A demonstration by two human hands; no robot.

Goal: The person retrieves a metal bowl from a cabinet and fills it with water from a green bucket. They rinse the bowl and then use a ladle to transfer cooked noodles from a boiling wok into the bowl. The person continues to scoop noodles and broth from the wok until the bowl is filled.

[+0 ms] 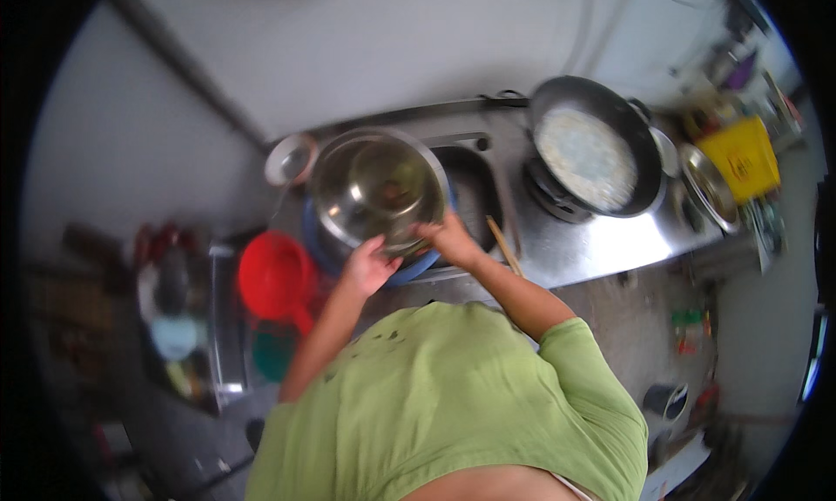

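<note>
A wide stainless-steel bowl rests over a blue basin at the sink. Both my hands are at its near rim. My left hand is palm up, with fingers spread beside the rim; whether it grips anything is unclear. My right hand reaches over the rim, its fingers bent around something blurred, perhaps a rim or greenish item. Wooden chopsticks lie across the sink's right edge, near my right forearm. The inside of the bowl looks greenish and blurred.
A black wok with whitish contents stands on a stove at the right. Beyond it are a metal bowl and a yellow container. A red plastic ladle lies left of my left forearm; a small bowl stands near the wall.
</note>
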